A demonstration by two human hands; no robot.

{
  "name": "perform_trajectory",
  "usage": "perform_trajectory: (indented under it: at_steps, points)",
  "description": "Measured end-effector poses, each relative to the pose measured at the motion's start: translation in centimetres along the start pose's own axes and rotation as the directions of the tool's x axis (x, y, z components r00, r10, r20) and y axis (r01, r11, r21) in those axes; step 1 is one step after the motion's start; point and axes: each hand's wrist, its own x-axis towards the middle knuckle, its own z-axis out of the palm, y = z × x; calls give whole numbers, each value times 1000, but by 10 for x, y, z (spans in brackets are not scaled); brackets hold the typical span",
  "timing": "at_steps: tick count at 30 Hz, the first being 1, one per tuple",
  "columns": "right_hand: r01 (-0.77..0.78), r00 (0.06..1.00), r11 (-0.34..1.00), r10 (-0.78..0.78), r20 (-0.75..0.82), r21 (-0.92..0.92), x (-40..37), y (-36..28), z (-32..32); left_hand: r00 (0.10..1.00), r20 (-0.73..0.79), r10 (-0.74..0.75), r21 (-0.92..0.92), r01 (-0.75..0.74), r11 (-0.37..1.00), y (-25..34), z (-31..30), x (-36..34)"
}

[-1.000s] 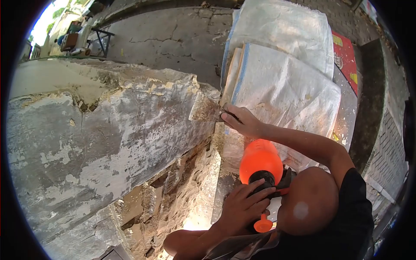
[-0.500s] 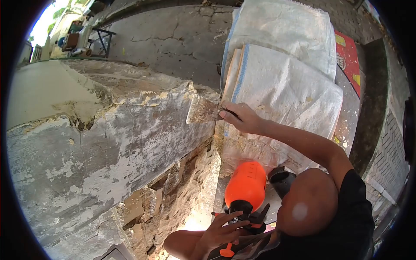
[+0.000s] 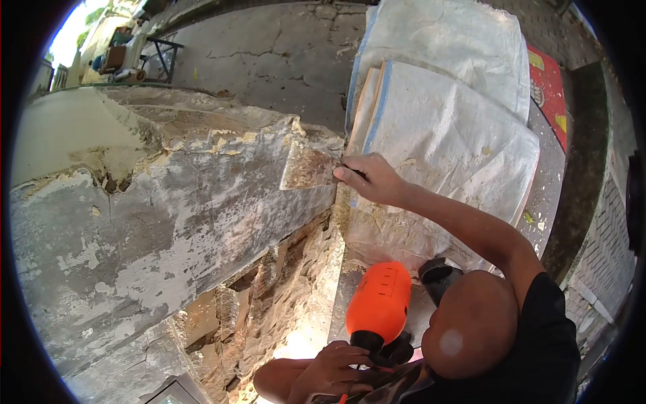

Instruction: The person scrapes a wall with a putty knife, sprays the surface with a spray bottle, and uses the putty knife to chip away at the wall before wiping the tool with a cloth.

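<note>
My right hand (image 3: 373,178) is closed around the dark handle of a wide, rust-stained scraper (image 3: 306,168). Its blade lies against the end of a weathered wall (image 3: 202,222) with peeling grey and white paint. Low in the view, my left hand (image 3: 333,370) has its fingers curled at the black head of an orange pump sprayer (image 3: 380,299). The sprayer's bottle points away from me, and its lower fittings are partly hidden by the hand.
White woven sacks (image 3: 451,128) with blue edging lie folded right of the wall's end. Broken, rough masonry (image 3: 269,289) shows below the wall face. A dark cylindrical object (image 3: 439,277) stands beside the sprayer. Cracked concrete ground (image 3: 269,60) spreads behind.
The scraper and my right hand have shifted slightly left, baring more of the blade. My left hand and the sprayer have moved down, and its fingers are more curled.
</note>
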Motion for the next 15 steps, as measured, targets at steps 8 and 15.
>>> perform_trajectory:
  at_steps: [8,15]
  points:
    - [-126,992,989,123,39,72,-3,0,5,932,152,330,-260,-284,923,7,-42,34]
    - [-130,992,990,129,-6,-53,-1,-8,3,932,299,206,-279,-121,953,-10,-36,19]
